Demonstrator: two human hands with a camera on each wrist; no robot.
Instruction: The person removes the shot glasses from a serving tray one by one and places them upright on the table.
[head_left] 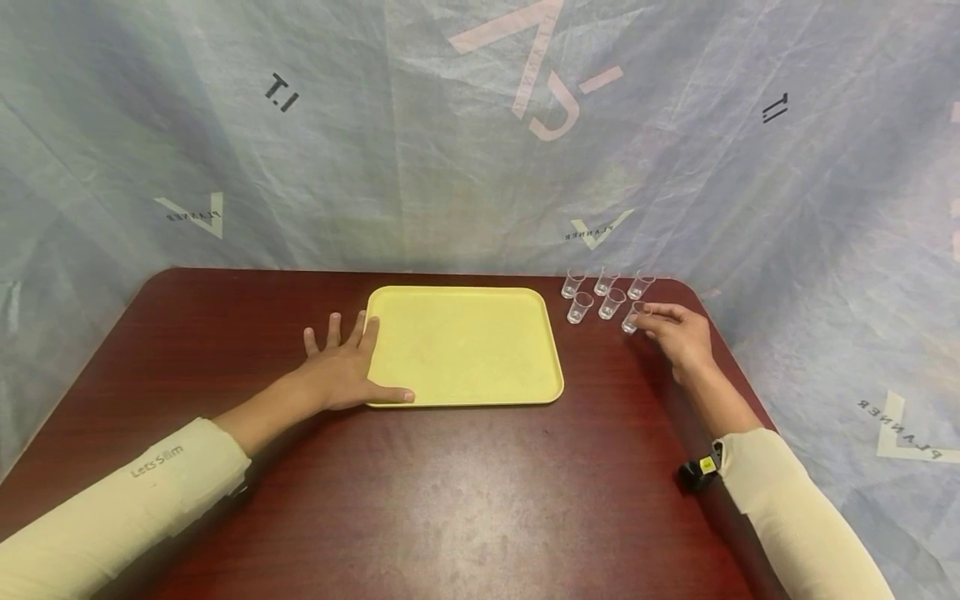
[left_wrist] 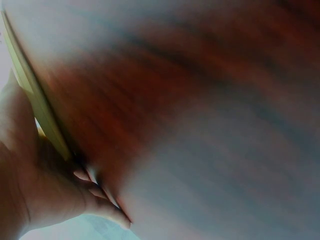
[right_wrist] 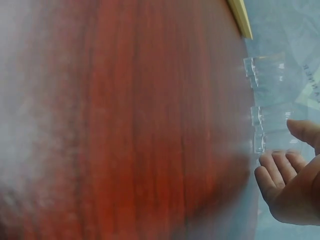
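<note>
My left hand [head_left: 337, 373] lies with straight, spread fingers over the left edge of a yellow tray [head_left: 465, 346], its thumb reaching over the tray's front rim. In the left wrist view, this hand [left_wrist: 45, 185] is beside the tray's edge [left_wrist: 37, 100]. At the right, my right hand [head_left: 681, 337] pinches a small clear shot glass [head_left: 628, 323] between thumb and fingers. The right wrist view has the hand [right_wrist: 295, 185] with thumb and fingers on either side of the shot glass [right_wrist: 260, 140], which stands upright at table level.
Several more clear shot glasses [head_left: 611, 304] stand in two rows right of the tray, near the far edge of the dark red table [head_left: 465, 492]. Behind the table hangs a grey printed sheet [head_left: 315, 167], which also closes off both sides.
</note>
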